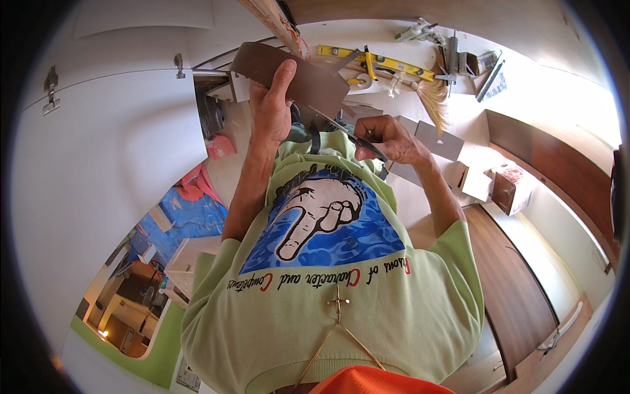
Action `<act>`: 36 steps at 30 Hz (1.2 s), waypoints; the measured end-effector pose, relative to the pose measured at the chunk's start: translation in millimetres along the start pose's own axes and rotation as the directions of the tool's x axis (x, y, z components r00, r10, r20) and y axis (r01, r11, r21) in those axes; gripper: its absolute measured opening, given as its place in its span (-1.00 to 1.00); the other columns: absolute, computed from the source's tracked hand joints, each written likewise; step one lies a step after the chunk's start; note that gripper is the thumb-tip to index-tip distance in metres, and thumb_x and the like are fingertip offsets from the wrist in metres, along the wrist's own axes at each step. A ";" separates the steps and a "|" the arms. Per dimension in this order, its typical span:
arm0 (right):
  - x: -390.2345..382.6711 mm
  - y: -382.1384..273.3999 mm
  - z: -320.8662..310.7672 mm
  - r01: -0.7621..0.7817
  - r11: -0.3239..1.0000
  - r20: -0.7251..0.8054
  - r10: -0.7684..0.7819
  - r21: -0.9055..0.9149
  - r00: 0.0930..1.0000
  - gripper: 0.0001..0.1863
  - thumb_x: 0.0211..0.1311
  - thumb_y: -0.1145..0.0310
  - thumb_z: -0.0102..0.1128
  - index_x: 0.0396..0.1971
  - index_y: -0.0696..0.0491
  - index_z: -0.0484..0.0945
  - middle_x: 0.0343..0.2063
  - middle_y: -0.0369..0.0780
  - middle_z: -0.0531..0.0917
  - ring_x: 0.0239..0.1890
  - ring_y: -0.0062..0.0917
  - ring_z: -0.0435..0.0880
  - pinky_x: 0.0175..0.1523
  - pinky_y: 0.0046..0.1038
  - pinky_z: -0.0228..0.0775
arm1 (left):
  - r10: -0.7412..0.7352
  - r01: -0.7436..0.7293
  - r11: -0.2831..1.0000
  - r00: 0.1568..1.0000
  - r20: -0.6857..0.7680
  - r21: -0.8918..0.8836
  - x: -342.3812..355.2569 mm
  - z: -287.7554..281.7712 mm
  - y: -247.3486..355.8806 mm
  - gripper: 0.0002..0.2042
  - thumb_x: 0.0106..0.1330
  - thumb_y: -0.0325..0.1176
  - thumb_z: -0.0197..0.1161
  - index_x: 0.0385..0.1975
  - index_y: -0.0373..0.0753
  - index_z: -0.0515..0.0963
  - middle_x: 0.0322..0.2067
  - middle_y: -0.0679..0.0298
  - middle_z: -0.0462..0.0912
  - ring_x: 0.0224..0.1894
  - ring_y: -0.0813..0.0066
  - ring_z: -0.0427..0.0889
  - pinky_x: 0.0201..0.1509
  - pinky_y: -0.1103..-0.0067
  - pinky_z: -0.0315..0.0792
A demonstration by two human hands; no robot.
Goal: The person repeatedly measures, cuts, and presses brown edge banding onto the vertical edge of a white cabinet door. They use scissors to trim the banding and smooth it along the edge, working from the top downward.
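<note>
A wide, dark brown band of flexible edging [321,84] loops over in front of me. My left hand [272,108] is closed on it, with the thumb lying across its face. In my right hand [387,139] is a pair of scissors [338,125] with dark handles, the fingers curled through and around them. The scissor blades point up and left and meet the lower edge of the band. Whether the blades are apart or together I cannot make out.
White door panels with metal hinges [51,92] fill the left side. Ahead on the floor lie a yellow spirit level [400,64], a straw broom [432,105] and a caulking gun [453,52]. Cardboard boxes [512,187] and a brown wood panel [512,269] are on the right.
</note>
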State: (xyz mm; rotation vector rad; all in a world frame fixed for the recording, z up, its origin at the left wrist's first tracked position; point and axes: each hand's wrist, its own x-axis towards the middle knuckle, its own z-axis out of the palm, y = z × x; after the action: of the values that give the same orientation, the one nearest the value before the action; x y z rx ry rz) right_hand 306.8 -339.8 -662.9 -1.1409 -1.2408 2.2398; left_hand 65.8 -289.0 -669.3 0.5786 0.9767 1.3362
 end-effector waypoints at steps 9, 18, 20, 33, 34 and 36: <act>5.7 6.1 0.0 0.013 0.999 0.019 -0.013 -0.037 1.000 -0.49 0.07 -0.05 0.55 -0.40 0.13 0.59 -0.58 -0.41 0.51 -0.51 -0.79 0.38 -0.45 -0.62 0.08 | -0.006 0.006 1.000 1.000 -0.003 -0.008 -4.1 1.0 -3.8 -0.79 0.39 -0.38 0.35 -0.03 -0.17 0.58 -0.12 0.40 0.65 -0.07 0.63 0.60 0.04 0.60 0.49; 4.6 5.4 0.0 0.044 0.996 0.028 -0.042 -0.082 0.999 -0.60 0.19 0.10 0.44 -0.23 0.17 0.72 -0.56 -0.42 0.59 -0.48 -0.78 0.39 -0.41 -0.54 0.23 | -0.025 0.025 1.000 1.000 0.000 -0.007 -4.3 -2.5 -1.6 -0.78 0.38 -0.37 0.35 -0.03 -0.18 0.58 -0.12 0.40 0.65 -0.07 0.64 0.60 0.03 0.60 0.49; 4.2 5.2 1.5 0.042 0.997 0.024 -0.041 -0.068 0.999 -0.60 0.20 0.09 0.43 -0.24 0.17 0.72 -0.56 -0.42 0.59 -0.47 -0.78 0.40 -0.41 -0.54 0.24 | -0.014 0.014 1.000 1.000 -0.007 0.008 -4.0 -2.8 -1.6 -0.77 0.39 -0.36 0.34 -0.02 -0.22 0.58 -0.12 0.37 0.66 -0.08 0.63 0.61 0.00 0.61 0.50; 8.9 9.2 3.9 0.032 0.998 0.013 -0.031 -0.048 0.999 -0.60 0.14 0.12 0.47 -0.26 0.19 0.72 -0.54 -0.42 0.59 -0.48 -0.76 0.39 -0.40 -0.52 0.24 | -0.005 0.005 1.000 1.000 -0.010 0.011 -5.6 -6.5 -5.4 -0.77 0.37 -0.38 0.35 -0.02 -0.18 0.57 -0.11 0.39 0.65 -0.07 0.61 0.61 0.03 0.60 0.50; 8.7 8.4 4.3 0.026 0.998 0.011 -0.026 -0.055 1.000 -0.60 0.14 0.12 0.48 -0.26 0.19 0.72 -0.55 -0.42 0.58 -0.48 -0.76 0.39 -0.40 -0.52 0.24 | 0.011 -0.011 1.000 1.000 -0.002 0.008 -5.8 -6.7 -5.0 -0.78 0.37 -0.38 0.35 -0.03 -0.18 0.58 -0.12 0.39 0.65 -0.08 0.61 0.61 0.02 0.60 0.50; 7.8 6.4 5.3 0.041 0.997 0.004 -0.041 -0.058 0.999 -0.60 0.14 0.12 0.48 -0.26 0.18 0.72 -0.55 -0.43 0.57 -0.48 -0.77 0.38 -0.41 -0.53 0.23 | 0.004 -0.004 1.000 1.000 -0.010 0.012 -6.1 -6.5 -3.7 -0.78 0.38 -0.39 0.35 -0.03 -0.20 0.57 -0.12 0.38 0.65 -0.08 0.61 0.61 0.02 0.59 0.50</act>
State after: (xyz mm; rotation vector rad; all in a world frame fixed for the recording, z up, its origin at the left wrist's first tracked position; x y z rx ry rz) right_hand 298.3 -341.5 -670.3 -1.1237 -1.3260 2.1895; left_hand 62.6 -296.7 -674.1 0.5836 0.9929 1.3393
